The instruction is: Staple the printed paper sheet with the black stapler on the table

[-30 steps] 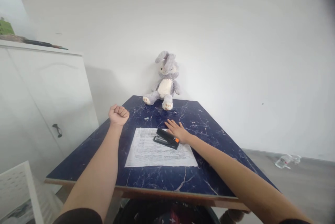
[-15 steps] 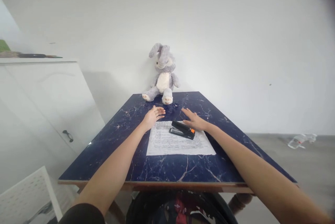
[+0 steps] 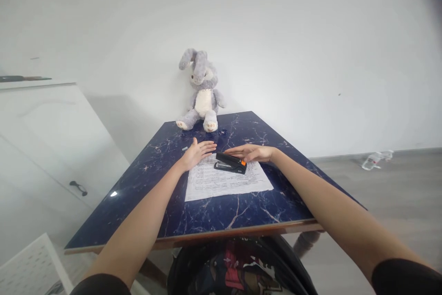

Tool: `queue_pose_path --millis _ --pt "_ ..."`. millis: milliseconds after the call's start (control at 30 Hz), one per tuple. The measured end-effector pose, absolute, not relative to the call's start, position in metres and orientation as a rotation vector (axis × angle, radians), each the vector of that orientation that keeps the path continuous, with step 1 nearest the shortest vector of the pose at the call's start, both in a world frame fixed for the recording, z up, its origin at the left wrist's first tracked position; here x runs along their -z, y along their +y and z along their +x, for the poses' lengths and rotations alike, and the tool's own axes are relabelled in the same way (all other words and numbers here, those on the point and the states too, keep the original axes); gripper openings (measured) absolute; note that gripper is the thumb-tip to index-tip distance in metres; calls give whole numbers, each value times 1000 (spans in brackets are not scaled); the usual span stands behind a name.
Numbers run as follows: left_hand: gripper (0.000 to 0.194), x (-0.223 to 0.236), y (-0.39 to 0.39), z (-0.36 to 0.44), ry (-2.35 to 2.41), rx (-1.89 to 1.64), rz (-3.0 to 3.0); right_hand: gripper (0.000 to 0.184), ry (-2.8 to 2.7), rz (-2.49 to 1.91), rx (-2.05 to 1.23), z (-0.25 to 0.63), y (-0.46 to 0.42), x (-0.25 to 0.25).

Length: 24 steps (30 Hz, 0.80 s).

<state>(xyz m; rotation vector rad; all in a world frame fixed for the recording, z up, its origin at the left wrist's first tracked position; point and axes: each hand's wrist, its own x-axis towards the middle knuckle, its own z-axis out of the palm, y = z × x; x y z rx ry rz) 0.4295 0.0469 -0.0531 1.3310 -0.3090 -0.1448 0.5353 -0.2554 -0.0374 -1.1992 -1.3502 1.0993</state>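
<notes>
A black stapler (image 3: 230, 164) with an orange patch lies on a printed sheet of paper (image 3: 221, 184) on the dark blue marbled table (image 3: 138, 203). My left hand (image 3: 198, 153) is open, fingers stretched toward the right, at the paper's upper left edge and just left of the stapler. My right hand (image 3: 253, 152) reaches in from the right, fingers extended and pointing left, right behind the stapler. Whether its fingers touch the stapler I cannot tell. Neither hand holds anything.
A grey plush rabbit (image 3: 202, 92) sits at the table's far edge against the wall. To the left stands a white cabinet (image 3: 51, 138) with a dark handle. A clear plastic item (image 3: 375, 160) lies on the floor at right. A small pale piece (image 3: 185, 148) rests beside my left hand.
The view has turned slightly, shifting the scene left. My right hand has turned from palm-down to more on its edge, its fingers now closer along the stapler's far side. My left hand stays open.
</notes>
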Motion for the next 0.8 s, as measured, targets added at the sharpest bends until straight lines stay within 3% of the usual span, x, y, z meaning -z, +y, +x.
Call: queue_pose_path --millis 300,800 --pt "75 53 46 430 -280 132 1345 83 -1338 -1534 -1012 529 -257 30" --pt "73 55 44 433 -282 129 1389 76 -1312 -1301 -1192 532 -258 34"
